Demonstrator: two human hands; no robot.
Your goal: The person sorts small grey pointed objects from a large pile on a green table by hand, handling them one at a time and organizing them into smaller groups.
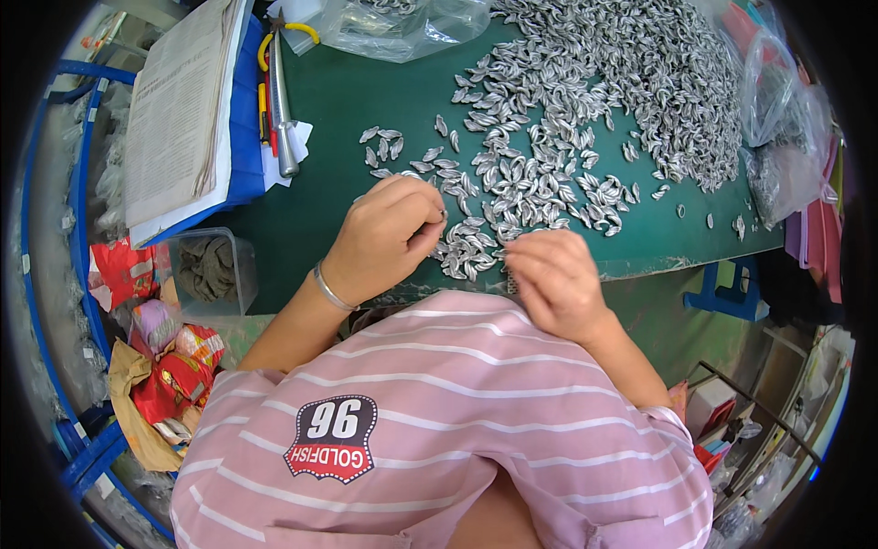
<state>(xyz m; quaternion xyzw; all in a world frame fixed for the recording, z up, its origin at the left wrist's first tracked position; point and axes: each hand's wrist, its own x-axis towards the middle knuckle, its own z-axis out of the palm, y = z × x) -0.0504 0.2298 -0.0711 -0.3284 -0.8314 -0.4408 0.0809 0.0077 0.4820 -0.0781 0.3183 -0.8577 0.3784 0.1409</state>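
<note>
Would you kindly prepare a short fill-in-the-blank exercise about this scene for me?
1. The bracelet is on the person's ____ wrist.
2. The tabletop beneath the silvery leaf-shaped pieces is coloured ____.
3. The shirt has ____ stripes.

Missing words: left; green; white.

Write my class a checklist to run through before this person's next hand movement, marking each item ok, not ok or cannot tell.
1. Left hand at the silver leaf-shaped pieces: ok, fingertips beside the near cluster.
2. Left hand's grip on a piece: cannot tell, the fingers hide it.
3. Right hand within reach of the near cluster: ok, at its right side.
4. Near cluster clearly separate from the large heap: not ok, loose pieces trail between them.
5. Near cluster well back from the edge of the green table: not ok, it lies close.
6. Long metal tool clear of both hands: ok.
</note>
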